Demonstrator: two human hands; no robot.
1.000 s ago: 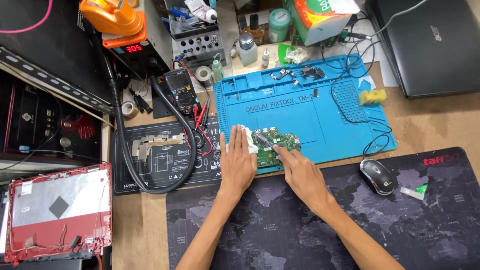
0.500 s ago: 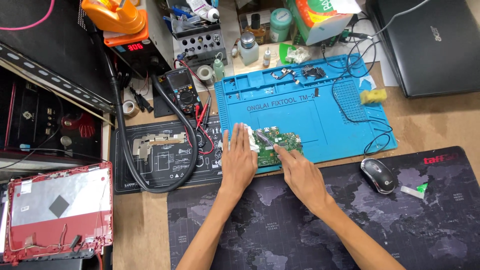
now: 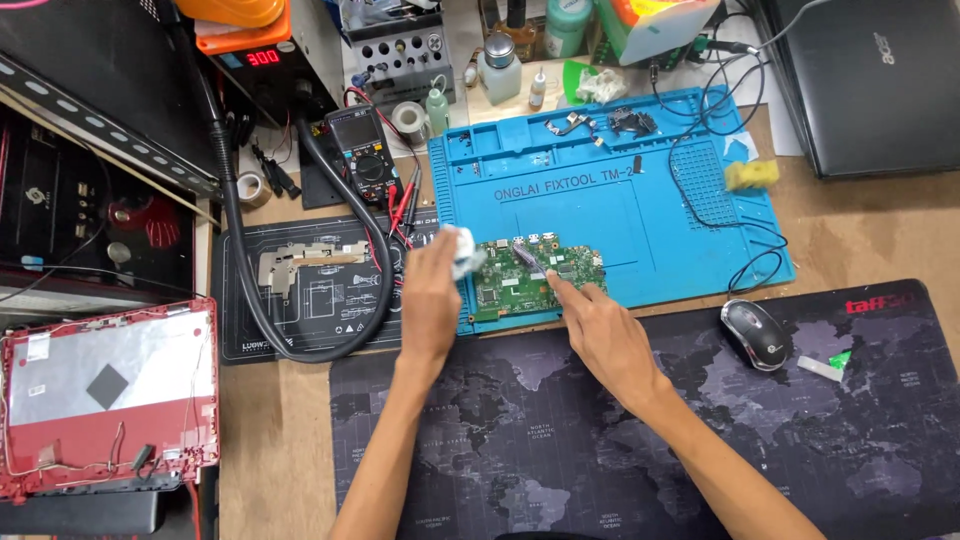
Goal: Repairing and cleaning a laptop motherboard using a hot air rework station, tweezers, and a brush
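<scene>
One green circuit board (image 3: 535, 277) was seen lying flat at the near edge of one blue silicone repair mat (image 3: 650, 210), close to its left corner. Two bare hands were at work on it. The left hand (image 3: 432, 300) was held over the board's left end, its fingers closed around a small white wad of cloth or tissue (image 3: 462, 250) — the wad was blurred. The right hand (image 3: 600, 335) was laid at the board's near edge, its fingers drawn together and the forefinger stretched onto the board beside a thin, pale tool (image 3: 530, 258); whether that tool was pinched could not be told.

Around the mat were counted one black-and-grey computer mouse (image 3: 752, 334), one yellow sponge (image 3: 751, 175), one digital multimeter (image 3: 366, 150) with red probe leads, one black station with a red digit display (image 3: 262, 62), one closed black laptop (image 3: 870, 70), and one red laptop shell (image 3: 105, 395) lying inside-up at the far left.

The surface was a wooden workbench (image 3: 870, 225) — covered in front by one dark desk pad printed with a world map (image 3: 620, 450) and, left of the blue mat, by one smaller black mat (image 3: 300, 290) crossed by a thick black hose.
</scene>
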